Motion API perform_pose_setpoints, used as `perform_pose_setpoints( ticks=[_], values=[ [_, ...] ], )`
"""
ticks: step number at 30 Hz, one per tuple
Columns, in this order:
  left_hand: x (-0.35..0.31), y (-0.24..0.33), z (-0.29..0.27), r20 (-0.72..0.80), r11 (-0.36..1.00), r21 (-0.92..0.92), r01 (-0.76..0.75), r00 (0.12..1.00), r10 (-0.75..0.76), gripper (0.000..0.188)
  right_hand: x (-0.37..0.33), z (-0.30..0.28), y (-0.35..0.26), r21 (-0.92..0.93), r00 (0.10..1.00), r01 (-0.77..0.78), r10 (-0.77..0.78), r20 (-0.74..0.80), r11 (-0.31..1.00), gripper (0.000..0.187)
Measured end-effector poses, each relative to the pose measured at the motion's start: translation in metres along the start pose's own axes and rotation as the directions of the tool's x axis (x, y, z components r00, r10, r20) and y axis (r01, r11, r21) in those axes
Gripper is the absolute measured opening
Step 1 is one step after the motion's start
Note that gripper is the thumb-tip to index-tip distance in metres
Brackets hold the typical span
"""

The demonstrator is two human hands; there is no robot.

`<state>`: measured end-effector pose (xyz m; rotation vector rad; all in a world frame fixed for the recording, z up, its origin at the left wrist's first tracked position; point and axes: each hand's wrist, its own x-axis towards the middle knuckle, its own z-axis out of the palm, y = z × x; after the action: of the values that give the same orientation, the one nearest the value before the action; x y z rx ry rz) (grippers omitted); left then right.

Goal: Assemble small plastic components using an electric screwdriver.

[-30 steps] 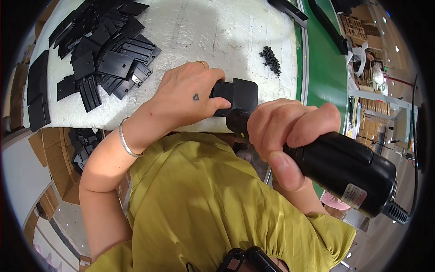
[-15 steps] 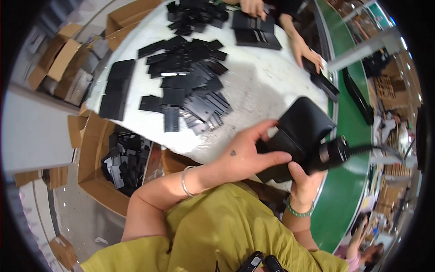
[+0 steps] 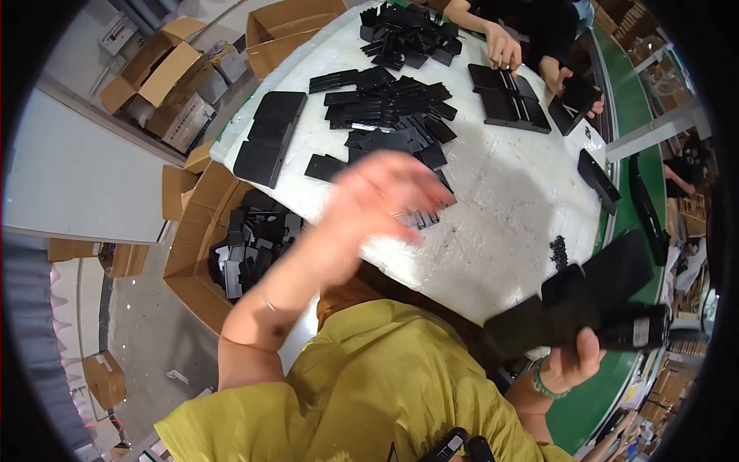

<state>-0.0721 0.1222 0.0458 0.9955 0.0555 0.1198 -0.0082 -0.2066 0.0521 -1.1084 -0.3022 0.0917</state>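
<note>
My right hand is closed on a dark black plastic panel, tilted over the table's near right edge. Lying against the panel at that hand is a black cylindrical tool with a pale label, like a corded electric screwdriver; its tip is hidden. My left hand is blurred, with fingers stretched and thumb apart, over the near side of a pile of flat black plastic plates. Nothing shows in it.
Another black panel lies on the white table at left. Small dark pieces sit near the right edge. Opposite, a co-worker's hand touches a panel. A carton of black parts stands left of me.
My left hand has let go of the panel and swung left to the plates. My right hand has moved right and lower with the panel. The co-worker has lifted a black piece.
</note>
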Motion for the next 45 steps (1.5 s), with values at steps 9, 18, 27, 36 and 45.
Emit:
perform_pose_setpoints(
  ticks=[9, 18, 27, 36, 45],
  values=[
    [-0.038, 0.002, -0.043, -0.506, 0.895, 0.421, -0.146, 0.782, 0.365, 0.012, 0.042, 0.048, 0.027, -0.252, 0.969, -0.150, 0.193, 0.157, 0.956, 0.069],
    [-0.080, 0.028, -0.171, -0.763, 0.966, 0.222, 0.132, 0.640, 0.087, 0.019, 0.041, 0.046, 0.030, -0.188, 0.972, -0.172, 0.198, 0.124, 0.967, 0.055],
    [-0.229, 0.050, -0.179, -0.956, 0.617, 0.288, 0.733, 0.176, 0.236, 0.055, 0.054, 0.032, 0.013, -0.205, 0.978, -0.204, 0.193, -0.075, 0.957, 0.052],
    [0.038, 0.018, -0.053, -0.117, 0.408, 0.913, 0.010, 0.964, 0.239, 0.036, 0.053, 0.023, -0.003, -0.165, 0.984, -0.164, 0.173, 0.040, 0.972, 0.051],
    [0.258, -0.074, 0.004, 0.215, -0.317, 0.938, -0.141, 0.953, 0.213, 0.080, 0.011, -0.010, -0.031, -0.198, 0.975, -0.052, 0.006, -0.224, 0.979, 0.051]
  ],
)
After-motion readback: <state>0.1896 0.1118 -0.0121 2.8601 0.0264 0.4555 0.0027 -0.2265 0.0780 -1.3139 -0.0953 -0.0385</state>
